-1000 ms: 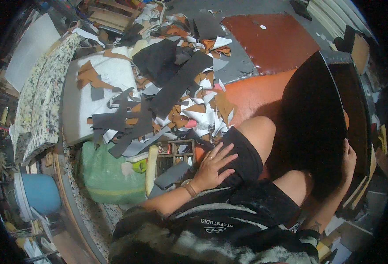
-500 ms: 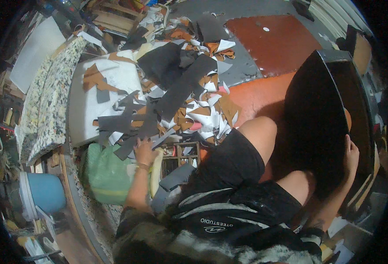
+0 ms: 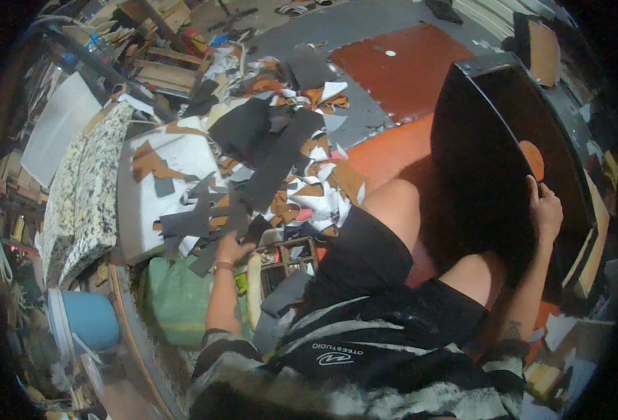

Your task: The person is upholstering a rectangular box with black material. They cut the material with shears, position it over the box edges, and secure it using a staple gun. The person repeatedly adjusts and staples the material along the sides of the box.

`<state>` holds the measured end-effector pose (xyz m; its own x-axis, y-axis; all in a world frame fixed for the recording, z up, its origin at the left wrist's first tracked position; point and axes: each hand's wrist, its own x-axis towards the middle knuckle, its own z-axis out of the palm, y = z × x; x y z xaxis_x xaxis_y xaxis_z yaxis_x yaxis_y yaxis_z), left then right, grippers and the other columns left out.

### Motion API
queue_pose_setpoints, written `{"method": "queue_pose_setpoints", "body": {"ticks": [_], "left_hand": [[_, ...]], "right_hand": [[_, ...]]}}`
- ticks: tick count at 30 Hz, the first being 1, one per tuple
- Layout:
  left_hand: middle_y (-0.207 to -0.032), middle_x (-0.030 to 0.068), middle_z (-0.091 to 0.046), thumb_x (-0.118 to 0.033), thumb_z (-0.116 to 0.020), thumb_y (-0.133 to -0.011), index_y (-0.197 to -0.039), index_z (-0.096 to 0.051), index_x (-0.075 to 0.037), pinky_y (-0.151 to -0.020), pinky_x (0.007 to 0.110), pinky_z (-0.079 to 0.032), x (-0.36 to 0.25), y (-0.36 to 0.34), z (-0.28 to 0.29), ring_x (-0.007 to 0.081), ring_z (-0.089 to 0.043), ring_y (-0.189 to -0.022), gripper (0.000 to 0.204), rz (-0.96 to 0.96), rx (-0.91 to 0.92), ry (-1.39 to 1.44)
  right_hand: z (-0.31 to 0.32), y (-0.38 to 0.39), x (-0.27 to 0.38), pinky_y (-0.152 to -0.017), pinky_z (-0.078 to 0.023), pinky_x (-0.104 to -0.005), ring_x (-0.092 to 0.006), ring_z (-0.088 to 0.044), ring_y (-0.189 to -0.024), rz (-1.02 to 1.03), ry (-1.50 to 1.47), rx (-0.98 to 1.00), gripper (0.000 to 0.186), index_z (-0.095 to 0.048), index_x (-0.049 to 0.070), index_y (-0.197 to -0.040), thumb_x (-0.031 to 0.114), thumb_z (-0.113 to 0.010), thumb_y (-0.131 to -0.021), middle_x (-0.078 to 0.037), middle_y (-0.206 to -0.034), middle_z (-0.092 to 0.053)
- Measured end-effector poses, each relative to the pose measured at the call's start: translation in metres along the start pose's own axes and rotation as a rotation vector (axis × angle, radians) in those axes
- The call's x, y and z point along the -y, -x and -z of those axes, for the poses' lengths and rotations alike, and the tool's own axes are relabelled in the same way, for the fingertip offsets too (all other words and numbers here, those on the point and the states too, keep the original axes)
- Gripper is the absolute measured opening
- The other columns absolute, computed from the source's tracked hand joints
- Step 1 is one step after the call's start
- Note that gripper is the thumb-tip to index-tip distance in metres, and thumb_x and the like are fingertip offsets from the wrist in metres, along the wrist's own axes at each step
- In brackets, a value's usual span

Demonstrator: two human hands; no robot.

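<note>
- Head view looks down on a seated person in black shorts, bare knees raised, amid a heap of cut scraps.
- Left hand (image 3: 233, 248) reaches out into the scrap heap, fingers curled down among dark grey offcuts (image 3: 204, 220); whether it has closed on a piece I cannot tell.
- Those offcuts are flat, matte, jagged-edged strips, lying on a white foam slab (image 3: 141, 210) at the person's left.
- Right hand (image 3: 545, 210) is wrapped over the edge of a large curved black panel (image 3: 491, 161), fingers clamped on its rim.
- This panel stands upright beside the right knee, smooth and dark inside, its top edge bent in an arc with a grey band along it.
- Beyond the knees lies the wider pile of scraps (image 3: 302, 175): tan, white and black pieces, overlapping, with one long dark strip across them.
- Reddish-brown sheet (image 3: 400, 77), flat and leathery, lies on the floor past the pile.
- Speckled foam block (image 3: 78, 203) sits far left; a blue bucket (image 3: 88, 318) and a green sack (image 3: 176, 297) lie below it.
</note>
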<state>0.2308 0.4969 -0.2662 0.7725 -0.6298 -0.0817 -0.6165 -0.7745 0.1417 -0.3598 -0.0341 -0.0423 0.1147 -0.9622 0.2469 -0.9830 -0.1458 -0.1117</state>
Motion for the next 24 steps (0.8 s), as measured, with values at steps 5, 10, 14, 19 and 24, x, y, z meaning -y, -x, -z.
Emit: {"method": "queue_pose_setpoints", "body": {"ticks": [5,10,14,19,24], "left_hand": [[-0.099,0.0261,-0.073,-0.019,-0.055,-0.103,-0.099,-0.072,0.001,-0.084,0.057,-0.053,0.05,-0.007,0.029,0.0485,-0.069,-0.097,0.026,-0.143,-0.349,0.161],[-0.101,0.0291,-0.068,-0.025,-0.051,-0.112,-0.107,-0.065,0.002,-0.078,0.053,-0.05,-0.05,-0.039,0.224,0.0536,-0.063,-0.094,0.031,-0.055,-0.697,0.234],[-0.099,0.0042,-0.07,-0.033,-0.051,-0.115,-0.114,-0.068,0.0,-0.087,0.035,-0.05,-0.069,-0.048,0.301,0.0177,-0.062,-0.091,0.036,-0.094,-0.667,0.683],[-0.113,0.0017,-0.066,-0.036,-0.053,-0.116,-0.125,-0.065,0.002,-0.097,0.029,-0.047,-0.131,-0.044,0.341,0.0121,-0.057,-0.102,0.041,-0.196,-0.667,1.212],[-0.138,0.0141,-0.066,-0.035,-0.055,-0.114,-0.142,-0.058,0.009,-0.113,0.035,-0.046,-0.174,-0.047,0.365,0.0223,-0.062,-0.126,0.052,-0.183,-0.594,1.614]], "right_hand": [[-0.007,0.002,-0.008,-0.093,-0.057,-0.0525,-0.0438,-0.072,-0.107,0.043,0.011,0.012,0.074,-0.077,0.004,-0.114,0.072,-0.049,-0.104,-0.026,-0.11,-0.075],[0.005,0.013,-0.016,-0.09,-0.057,-0.0525,-0.0422,-0.072,-0.104,0.13,0.137,-0.074,0.07,-0.076,0.003,-0.109,0.069,-0.055,-0.102,-0.023,-0.103,-0.075],[-0.002,0.017,-0.022,-0.08,-0.057,-0.0529,-0.0431,-0.072,-0.09,0.203,0.034,-0.136,0.063,-0.072,0.001,-0.096,0.064,-0.065,-0.098,-0.022,-0.091,-0.072],[-0.01,0.057,-0.055,-0.065,-0.052,-0.0503,-0.0444,-0.067,-0.071,0.34,-0.05,-0.26,0.063,-0.055,0.0,-0.075,0.057,-0.077,-0.093,-0.023,-0.075,-0.064],[-0.009,0.061,-0.124,-0.059,-0.043,-0.046,-0.0417,-0.059,-0.064,0.449,-0.253,-0.277,0.063,-0.049,0.002,-0.067,0.045,-0.094,-0.07,-0.02,-0.066,-0.054]]}}
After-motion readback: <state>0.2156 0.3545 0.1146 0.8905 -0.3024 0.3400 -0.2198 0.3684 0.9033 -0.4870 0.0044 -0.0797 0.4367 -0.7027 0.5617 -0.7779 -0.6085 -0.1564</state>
